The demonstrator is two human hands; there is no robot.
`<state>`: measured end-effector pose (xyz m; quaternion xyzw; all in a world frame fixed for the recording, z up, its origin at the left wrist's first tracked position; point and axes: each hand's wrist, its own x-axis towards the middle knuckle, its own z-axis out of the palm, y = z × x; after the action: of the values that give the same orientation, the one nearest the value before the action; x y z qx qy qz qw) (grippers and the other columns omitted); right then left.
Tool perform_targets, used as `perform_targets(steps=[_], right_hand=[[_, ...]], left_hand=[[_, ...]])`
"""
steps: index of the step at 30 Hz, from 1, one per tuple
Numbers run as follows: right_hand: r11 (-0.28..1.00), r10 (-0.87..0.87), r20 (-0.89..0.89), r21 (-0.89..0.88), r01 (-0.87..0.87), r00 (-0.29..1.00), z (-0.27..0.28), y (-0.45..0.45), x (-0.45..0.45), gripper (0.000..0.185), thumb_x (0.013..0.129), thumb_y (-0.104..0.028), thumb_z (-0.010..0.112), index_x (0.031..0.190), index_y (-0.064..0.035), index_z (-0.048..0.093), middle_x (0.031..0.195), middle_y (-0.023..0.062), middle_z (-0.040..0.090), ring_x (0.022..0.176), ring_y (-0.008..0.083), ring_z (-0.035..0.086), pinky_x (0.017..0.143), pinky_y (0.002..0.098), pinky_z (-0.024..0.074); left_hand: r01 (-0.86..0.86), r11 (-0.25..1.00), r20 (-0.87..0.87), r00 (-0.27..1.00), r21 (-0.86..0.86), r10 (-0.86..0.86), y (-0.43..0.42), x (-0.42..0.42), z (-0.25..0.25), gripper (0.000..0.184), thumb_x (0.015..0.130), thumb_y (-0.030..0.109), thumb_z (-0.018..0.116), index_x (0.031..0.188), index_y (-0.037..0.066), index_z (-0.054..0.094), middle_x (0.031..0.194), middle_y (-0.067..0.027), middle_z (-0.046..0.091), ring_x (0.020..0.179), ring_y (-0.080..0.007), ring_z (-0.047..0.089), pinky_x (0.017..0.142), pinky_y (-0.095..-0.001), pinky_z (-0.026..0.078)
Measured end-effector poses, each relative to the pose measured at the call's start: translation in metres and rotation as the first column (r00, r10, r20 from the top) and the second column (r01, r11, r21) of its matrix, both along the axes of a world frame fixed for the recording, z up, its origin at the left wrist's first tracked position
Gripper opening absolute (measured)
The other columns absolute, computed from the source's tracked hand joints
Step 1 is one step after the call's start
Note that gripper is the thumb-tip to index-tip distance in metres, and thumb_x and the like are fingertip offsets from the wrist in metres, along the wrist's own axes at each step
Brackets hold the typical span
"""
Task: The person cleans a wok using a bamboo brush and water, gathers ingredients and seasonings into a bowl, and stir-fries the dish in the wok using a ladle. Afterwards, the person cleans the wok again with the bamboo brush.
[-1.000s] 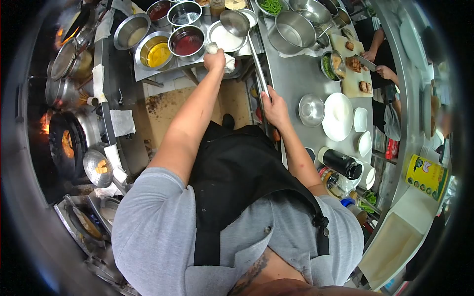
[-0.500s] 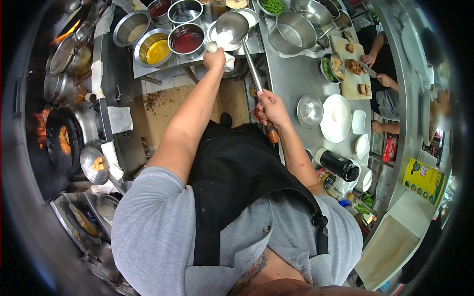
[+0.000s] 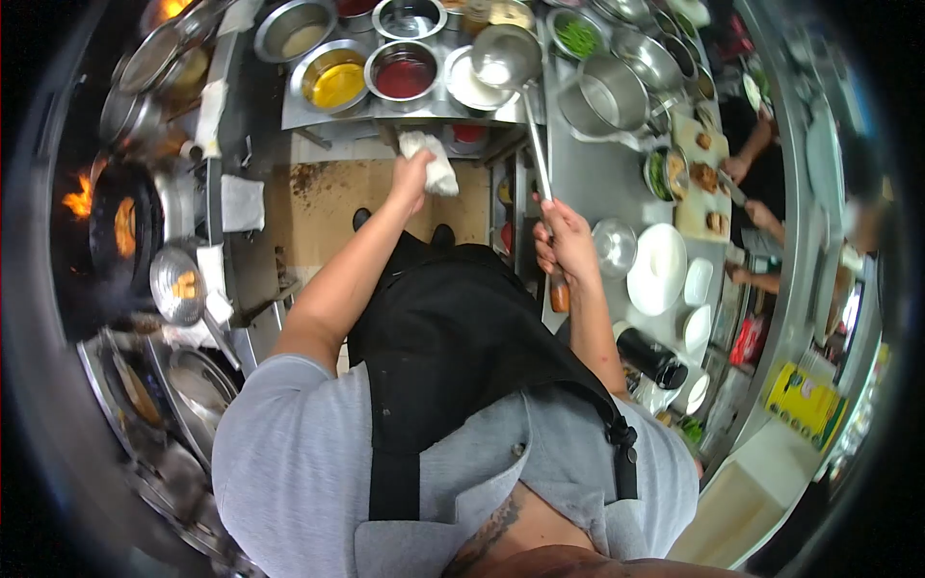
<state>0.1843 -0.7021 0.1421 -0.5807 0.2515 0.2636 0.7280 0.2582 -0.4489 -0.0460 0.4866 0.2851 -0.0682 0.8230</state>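
Note:
My left hand [image 3: 412,181] is closed on a crumpled white cloth [image 3: 438,169], in front of the metal shelf with the bowls. In my right hand [image 3: 567,243] is the long handle of a ladle [image 3: 507,58], which ends in an orange-brown grip. The ladle's round bowl hangs over the edge of a bowl of white contents [image 3: 470,89]. Left of it stand a bowl of dark red liquid [image 3: 405,75] and a bowl of yellow liquid [image 3: 335,85].
At the left, a wok [image 3: 125,231] sits by flames, near a strainer [image 3: 178,281] holding fried pieces. A steel counter [image 3: 588,173] on the right bears pots and white plates [image 3: 657,270]. Beyond it, a person's hands cut food with a knife on a board [image 3: 692,207].
The view has turned. My left hand with the cloth has drawn back from the bowls. The ladle has risen from the white contents and my right hand has moved back toward me.

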Motion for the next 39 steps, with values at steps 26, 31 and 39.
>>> perform_targets(steps=[26,31,39], right_hand=[[0.246,0.927,0.346,-0.274,-0.93,0.143,0.044,0.655,0.069,0.025,0.102,-0.028,0.051,0.109,-0.0046,0.058,0.06,-0.0004,0.049,0.039,0.0082,0.044,0.034,0.0254,0.0361],[0.2,0.91,0.405,-0.612,-0.765,-0.085,0.013,0.723,0.078,0.036,0.098,-0.026,0.057,0.123,0.0,0.059,0.059,0.009,0.058,0.044,0.0136,0.055,0.043,0.0306,0.0431],[0.168,0.834,0.234,-0.97,-0.173,-0.5,0.024,0.76,0.167,0.041,0.092,-0.025,0.064,0.132,-0.0175,0.059,0.106,0.0235,0.067,0.091,0.0398,0.067,0.077,0.0454,0.0537]], left_hand=[[-0.872,0.266,0.071,0.26,-0.411,0.963,0.554,-0.142,0.046,0.038,0.091,0.026,0.059,0.115,-0.003,0.058,0.109,-0.0134,0.063,0.098,-0.0246,0.064,0.091,-0.0439,0.05],[-0.8,0.147,-0.024,0.197,-0.582,0.98,0.65,-0.119,0.031,0.027,0.094,0.023,0.055,0.108,-0.001,0.056,0.102,-0.0155,0.064,0.088,-0.0302,0.067,0.078,-0.0458,0.058],[-0.899,0.036,-0.155,0.114,-0.436,0.981,0.698,-0.099,-0.015,0.02,0.095,0.012,0.046,0.105,-0.002,0.056,0.095,-0.016,0.065,0.081,-0.033,0.067,0.071,-0.0501,0.058]])
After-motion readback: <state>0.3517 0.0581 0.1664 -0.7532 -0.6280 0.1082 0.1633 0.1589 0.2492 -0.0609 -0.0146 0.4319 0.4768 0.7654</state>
